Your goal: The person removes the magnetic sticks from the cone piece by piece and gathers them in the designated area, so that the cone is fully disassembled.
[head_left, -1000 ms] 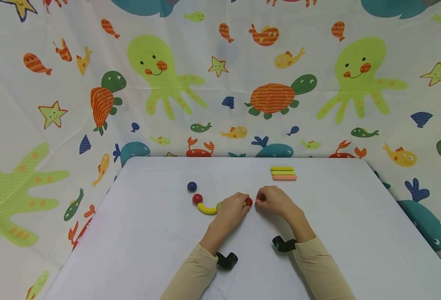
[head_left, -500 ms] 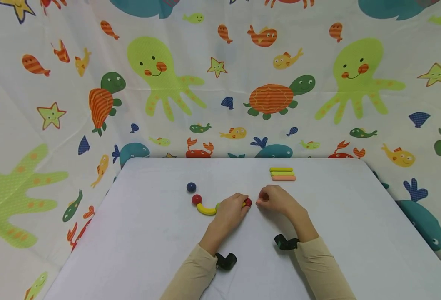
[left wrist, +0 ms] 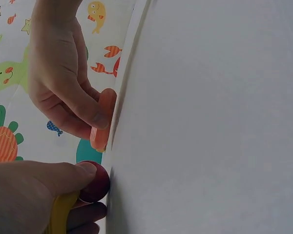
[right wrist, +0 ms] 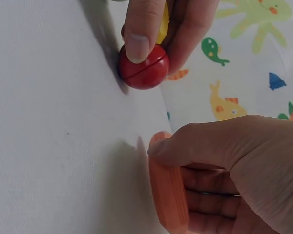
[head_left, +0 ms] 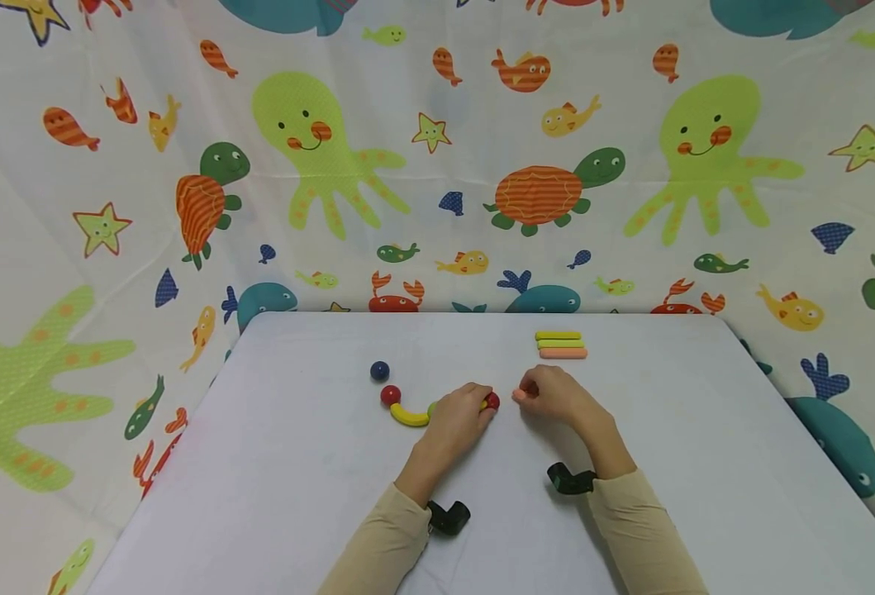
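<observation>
My left hand (head_left: 461, 415) pinches a red ball (head_left: 492, 401) with a thin seam around it, thumb on top in the right wrist view. A yellow curved piece (left wrist: 63, 209) lies against that ball, partly under the fingers. Leading left from the hand are a bit of green (head_left: 432, 408), a yellow toy banana (head_left: 410, 416) and another red ball (head_left: 390, 396). My right hand (head_left: 552, 394) pinches an orange stick (right wrist: 168, 195) with rounded ends and a ridged side. It holds the stick a short gap to the right of the red ball. My left hand hides the row's middle.
A dark blue ball (head_left: 380, 371) sits beyond the left red ball. Toward the back right, a yellow stick (head_left: 558, 336), a yellow-green stick (head_left: 560, 345) and an orange stick (head_left: 563, 353) lie side by side. A sea-animal cloth (head_left: 437, 173) hangs behind the white table (head_left: 259, 496).
My right hand has shifted slightly right, away from the left hand, and more of the orange stick's end shows. The left hand keeps its place on the red ball.
</observation>
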A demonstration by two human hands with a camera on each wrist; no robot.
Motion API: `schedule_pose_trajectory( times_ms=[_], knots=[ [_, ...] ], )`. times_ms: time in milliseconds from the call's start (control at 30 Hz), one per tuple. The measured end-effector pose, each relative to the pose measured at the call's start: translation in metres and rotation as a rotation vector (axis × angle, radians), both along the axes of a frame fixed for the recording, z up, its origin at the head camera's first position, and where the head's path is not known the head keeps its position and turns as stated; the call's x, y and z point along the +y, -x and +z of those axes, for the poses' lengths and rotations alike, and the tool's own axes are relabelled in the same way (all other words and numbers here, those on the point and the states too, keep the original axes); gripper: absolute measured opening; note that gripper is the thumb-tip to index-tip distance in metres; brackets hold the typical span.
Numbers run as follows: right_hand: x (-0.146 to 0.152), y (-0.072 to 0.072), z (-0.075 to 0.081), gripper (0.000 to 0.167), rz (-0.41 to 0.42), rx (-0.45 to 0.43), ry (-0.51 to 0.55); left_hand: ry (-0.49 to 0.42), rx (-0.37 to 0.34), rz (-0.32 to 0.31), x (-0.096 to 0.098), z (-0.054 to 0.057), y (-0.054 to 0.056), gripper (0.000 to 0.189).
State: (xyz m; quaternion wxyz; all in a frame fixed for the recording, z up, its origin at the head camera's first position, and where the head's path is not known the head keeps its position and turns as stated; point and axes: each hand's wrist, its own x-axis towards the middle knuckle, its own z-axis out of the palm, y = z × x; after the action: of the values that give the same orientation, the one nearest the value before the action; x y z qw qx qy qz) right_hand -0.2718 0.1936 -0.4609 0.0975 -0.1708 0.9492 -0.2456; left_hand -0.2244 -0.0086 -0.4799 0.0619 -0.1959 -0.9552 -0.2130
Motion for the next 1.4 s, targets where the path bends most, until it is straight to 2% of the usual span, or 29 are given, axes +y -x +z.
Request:
schedule_pose_trajectory(
  times_ms=[367,533,733,967,1400],
  knots=[
    [0.021,0.007,-0.005,0.026,-0.175,0.065,0.057,-0.003,-0.022,0.004,0.000,-0.001,0.001,0.036],
    [0.037,0.009,-0.004,0.030,-0.279,0.057,0.055,-0.010,-0.023,0.003,0.001,-0.002,0.003,0.036],
    [0.055,0.005,-0.003,0.039,-0.401,0.019,0.085,-0.003,-0.014,-0.003,0.000,-0.002,0.002,0.036],
    [0.074,0.004,-0.006,0.039,-0.486,0.033,0.104,0.003,-0.015,0.003,0.000,-0.001,0.001,0.036],
    [0.083,0.001,-0.007,0.041,-0.649,0.013,0.116,-0.013,-0.022,-0.001,0.000,-0.001,0.001,0.036]
  ],
)
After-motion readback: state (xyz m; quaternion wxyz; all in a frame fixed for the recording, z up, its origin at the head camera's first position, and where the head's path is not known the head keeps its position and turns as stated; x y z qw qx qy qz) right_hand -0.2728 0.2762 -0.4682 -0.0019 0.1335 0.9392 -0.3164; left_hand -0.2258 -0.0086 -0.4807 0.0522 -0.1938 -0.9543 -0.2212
